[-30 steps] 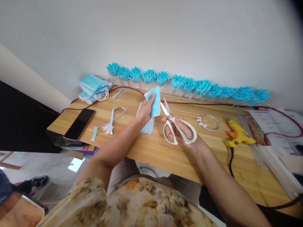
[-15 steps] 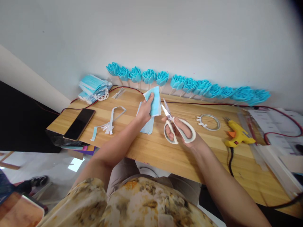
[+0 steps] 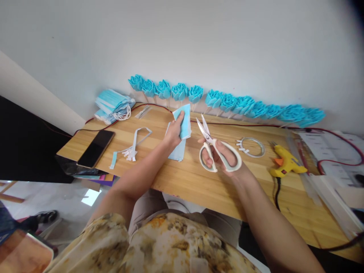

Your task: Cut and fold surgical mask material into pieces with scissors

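Note:
My left hand (image 3: 174, 132) is closed on a light blue piece of mask fabric (image 3: 186, 120), held upright above the wooden table (image 3: 184, 178). More blue fabric (image 3: 178, 151) lies flat on the table under that hand. My right hand (image 3: 224, 157) grips white-handled scissors (image 3: 217, 151), fingers through the loops. Their blades are slightly parted and point up toward the wall, just right of the held fabric without touching it.
Blue fabric roses (image 3: 227, 101) line the wall. A stack of face masks (image 3: 112, 105) and a black phone (image 3: 96, 148) lie at the left, cut strips (image 3: 132, 146) between. A wire ring (image 3: 250, 146), yellow glue gun (image 3: 286, 162) and red cable (image 3: 335, 161) are at the right.
My right hand has shifted the scissors slightly to the right, away from the fabric, blades turning more upright. My left hand and the fabric have hardly moved.

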Motion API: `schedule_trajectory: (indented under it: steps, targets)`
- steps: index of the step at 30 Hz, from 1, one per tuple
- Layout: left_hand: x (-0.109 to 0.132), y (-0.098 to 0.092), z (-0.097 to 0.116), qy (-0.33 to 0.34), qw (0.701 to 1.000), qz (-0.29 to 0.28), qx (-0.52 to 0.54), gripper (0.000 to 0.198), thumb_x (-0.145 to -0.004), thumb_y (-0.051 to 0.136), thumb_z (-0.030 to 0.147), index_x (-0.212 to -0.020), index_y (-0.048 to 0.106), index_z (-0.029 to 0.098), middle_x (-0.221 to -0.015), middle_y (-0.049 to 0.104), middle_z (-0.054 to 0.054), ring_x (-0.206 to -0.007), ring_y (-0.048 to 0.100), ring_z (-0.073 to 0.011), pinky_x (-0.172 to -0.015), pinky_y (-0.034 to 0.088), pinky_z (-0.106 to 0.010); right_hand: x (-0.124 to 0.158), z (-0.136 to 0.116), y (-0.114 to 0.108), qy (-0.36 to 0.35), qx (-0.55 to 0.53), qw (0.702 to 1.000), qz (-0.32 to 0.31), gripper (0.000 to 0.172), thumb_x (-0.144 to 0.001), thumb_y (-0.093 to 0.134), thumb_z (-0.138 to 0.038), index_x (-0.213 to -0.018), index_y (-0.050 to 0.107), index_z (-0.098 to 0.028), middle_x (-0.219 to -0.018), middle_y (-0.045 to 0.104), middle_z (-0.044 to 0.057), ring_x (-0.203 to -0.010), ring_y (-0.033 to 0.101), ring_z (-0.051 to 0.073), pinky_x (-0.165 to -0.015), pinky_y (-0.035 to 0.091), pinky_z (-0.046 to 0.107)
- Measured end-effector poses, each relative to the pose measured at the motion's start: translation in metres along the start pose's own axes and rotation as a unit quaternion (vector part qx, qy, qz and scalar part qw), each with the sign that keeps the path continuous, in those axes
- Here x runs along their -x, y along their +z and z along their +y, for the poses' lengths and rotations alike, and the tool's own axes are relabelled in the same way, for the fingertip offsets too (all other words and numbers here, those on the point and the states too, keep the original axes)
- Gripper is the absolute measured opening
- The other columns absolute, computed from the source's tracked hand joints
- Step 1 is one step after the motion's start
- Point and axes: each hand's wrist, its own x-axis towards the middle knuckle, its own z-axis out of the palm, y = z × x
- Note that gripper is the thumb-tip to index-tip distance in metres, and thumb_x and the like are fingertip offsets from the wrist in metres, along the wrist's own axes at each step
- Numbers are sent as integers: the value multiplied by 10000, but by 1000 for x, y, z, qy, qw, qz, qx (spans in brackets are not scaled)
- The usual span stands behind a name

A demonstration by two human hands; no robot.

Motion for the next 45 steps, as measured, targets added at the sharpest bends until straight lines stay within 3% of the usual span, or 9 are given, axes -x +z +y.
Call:
schedule_trajectory:
  steps: [3, 16, 21, 25, 33, 40, 45]
  targets:
    - [0, 0, -2, 38, 999, -2, 4, 399, -800, 768, 548, -764, 602, 187, -608, 572, 41, -518, 521, -78, -547, 425, -226, 1, 1, 1, 0, 7, 1000, -8, 524, -858, 649, -655, -1116, 649, -199, -655, 624, -2, -486, 511, 135, -425, 392, 264]
    - [9, 6, -1, 37, 999, -4, -19, 355, -814, 775, 495, -750, 622, 181, -603, 581, 43, -530, 531, -84, -564, 437, -220, -2, 6, 1, 0, 12, 1000, -7, 500, -878, 640, -644, -1099, 657, -196, -656, 633, -5, -472, 510, 121, -424, 407, 256]
    - [4, 4, -7, 66, 997, -25, -19, 380, -797, 789, 513, -754, 626, 172, -615, 602, 28, -540, 542, -82, -574, 449, -210, -2, 5, 1, 11, 0, 1000, -8, 510, -867, 662, -643, -1101, 658, -191, -660, 642, -3, -476, 519, 117, -419, 407, 244]
    - [4, 4, -9, 85, 996, -9, -33, 375, -819, 768, 513, -757, 625, 172, -607, 594, 37, -552, 551, -85, -599, 449, -207, -4, 6, -1, 10, -2, 1000, 3, 536, -839, 691, -652, -1094, 664, -182, -660, 652, 2, -474, 533, 117, -416, 421, 239]
    - [8, 8, -5, 53, 998, -13, 8, 325, -801, 799, 468, -778, 649, 181, -653, 645, 28, -601, 596, -105, -658, 490, -228, -8, 4, -1, 34, -9, 999, 39, 613, -729, 775, -685, -1054, 683, -175, -635, 655, -4, -452, 536, 110, -397, 439, 232]
    - [8, 9, 2, 43, 998, 34, 17, 280, -847, 758, 444, -796, 673, 182, -702, 680, -1, -678, 646, -137, -718, 507, -251, -5, 1, -9, 6, -23, 1000, 7, 597, -791, 724, -671, -1116, 675, -172, -618, 644, -14, -447, 525, 116, -399, 429, 243]
    - [8, 6, -1, 52, 999, 14, 7, 305, -820, 779, 464, -786, 666, 183, -680, 657, 7, -673, 631, -137, -735, 500, -262, -5, 5, -11, -7, -16, 1000, -15, 561, -850, 673, -653, -1144, 656, -175, -601, 619, -17, -458, 527, 126, -404, 420, 245]
